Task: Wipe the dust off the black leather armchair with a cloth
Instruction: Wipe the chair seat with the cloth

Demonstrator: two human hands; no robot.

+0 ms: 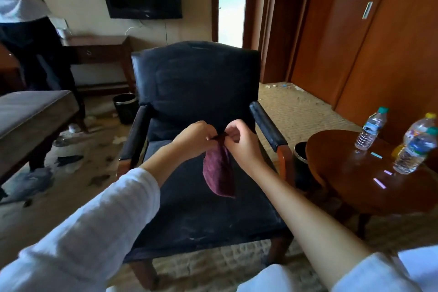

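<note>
The left hand and right hand meet, fingers curled, each pinching the top edge of a maroon cloth. The cloth is soft, ribbed and folded narrow, and hangs in the air over the middle of the seat of the black leather armchair. The seat's front edge shows pale dust streaks. The padded armrests end in wood. A round glossy wooden table stands just beside the chair's right armrest, with plastic bottles near the tabletop's far edge.

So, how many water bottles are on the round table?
3: a left bottle standing apart, a yellow-capped bottle at the right edge, a green-capped bottle in front of it. More may be off-frame.
</note>
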